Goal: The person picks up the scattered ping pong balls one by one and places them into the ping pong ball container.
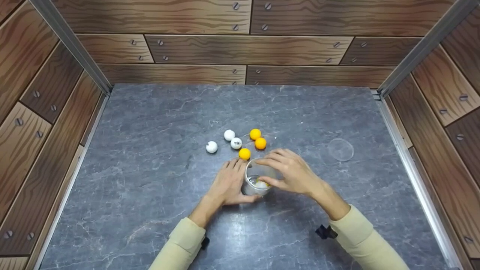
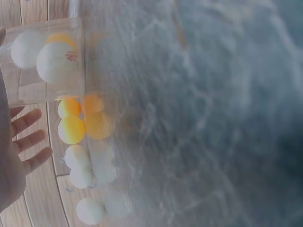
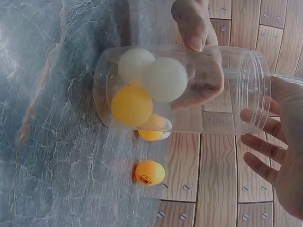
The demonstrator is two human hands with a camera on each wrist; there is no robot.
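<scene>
A clear plastic jar (image 1: 262, 169) stands upright on the table with its mouth uncovered. My left hand (image 1: 229, 183) holds the jar's side, thumb in front and fingers round the left. Over the rim is my right hand (image 1: 291, 171), fingers spread loosely along the far side and thumb above the mouth, no ball between them. Inside, at the bottom, lie white table tennis balls (image 3: 165, 79) and an orange one (image 3: 132, 106). Just beyond the jar sit three orange balls (image 1: 245, 153) and three white balls (image 1: 236, 143); some carry dark print.
A round clear lid (image 1: 340, 150) lies flat on the right of the grey marbled table (image 1: 150, 123). Wood-patterned panels (image 1: 198, 48) enclose the table at the back and both sides, with metal rails (image 1: 416, 180) along the side edges.
</scene>
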